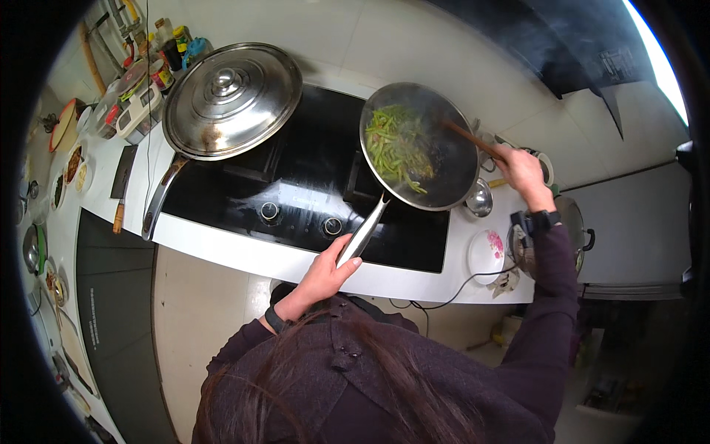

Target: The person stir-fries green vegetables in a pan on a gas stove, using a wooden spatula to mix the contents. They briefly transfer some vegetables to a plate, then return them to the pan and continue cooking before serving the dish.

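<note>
My left hand (324,272) grips the metal handle (366,230) of a dark frying pan (457,172) on the right side of the black gas hob (310,194). Cut green vegetable pieces (391,144), perhaps green peppers or beans, lie heaped in the pan's left half, with steam over them. My right hand (520,169) holds a wooden-handled spatula (471,137) from the pan's right side. Its far end reaches into the pan, where I cannot make out the blade clearly against the dark surface.
A lidded wok (233,100) stands on the left burner, its handle jutting over the counter edge. A cleaver (123,180) lies left of it. Right of the pan are a steel ladle (479,200), a flowered white bowl (487,256) and a cable (460,288). The range hood (532,44) hangs above.
</note>
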Demonstrator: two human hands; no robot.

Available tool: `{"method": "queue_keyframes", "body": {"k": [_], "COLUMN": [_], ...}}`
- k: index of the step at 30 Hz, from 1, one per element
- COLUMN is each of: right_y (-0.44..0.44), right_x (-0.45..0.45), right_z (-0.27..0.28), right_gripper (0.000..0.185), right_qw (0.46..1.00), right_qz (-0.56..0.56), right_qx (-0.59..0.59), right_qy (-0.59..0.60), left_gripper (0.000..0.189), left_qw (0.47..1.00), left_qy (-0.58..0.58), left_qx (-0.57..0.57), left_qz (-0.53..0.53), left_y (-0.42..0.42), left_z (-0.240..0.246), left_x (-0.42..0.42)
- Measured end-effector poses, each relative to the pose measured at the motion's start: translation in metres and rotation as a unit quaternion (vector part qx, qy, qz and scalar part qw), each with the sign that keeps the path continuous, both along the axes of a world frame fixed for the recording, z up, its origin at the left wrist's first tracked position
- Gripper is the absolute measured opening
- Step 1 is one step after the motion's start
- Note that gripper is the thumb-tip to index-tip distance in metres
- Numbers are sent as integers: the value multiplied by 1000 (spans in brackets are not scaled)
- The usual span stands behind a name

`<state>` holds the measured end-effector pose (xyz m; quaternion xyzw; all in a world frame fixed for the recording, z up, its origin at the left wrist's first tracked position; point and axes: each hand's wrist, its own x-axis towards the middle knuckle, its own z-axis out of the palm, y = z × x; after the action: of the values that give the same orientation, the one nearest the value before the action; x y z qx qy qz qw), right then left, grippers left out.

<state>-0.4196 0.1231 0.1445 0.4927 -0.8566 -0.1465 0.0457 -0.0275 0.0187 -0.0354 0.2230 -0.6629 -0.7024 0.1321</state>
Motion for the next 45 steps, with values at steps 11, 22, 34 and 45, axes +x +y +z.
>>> {"method": "queue_keyframes", "body": {"k": [11,22,34,45], "right_y": [44,47,25,24], "right_x": [6,23,2,78], "right_z": [87,29,-36,22], "right_gripper": [23,32,32,33], "right_qw": [967,798,979,986], "right_qz": [-75,-218,23,99], "right_qx": [151,-98,-94,-42], "right_qy": [-190,-553,-181,-130], "left_gripper": [61,59,60,58], "left_qw": [1000,1000,1000,1000], "left_qy": [6,3,1,15], "left_qx": [1,-11,13,10], "left_qz": [-10,-7,2,18], "left_y": [-2,0,0,3], "left_z": [-2,-1,1,0], "left_x": [0,0,0,0]}}
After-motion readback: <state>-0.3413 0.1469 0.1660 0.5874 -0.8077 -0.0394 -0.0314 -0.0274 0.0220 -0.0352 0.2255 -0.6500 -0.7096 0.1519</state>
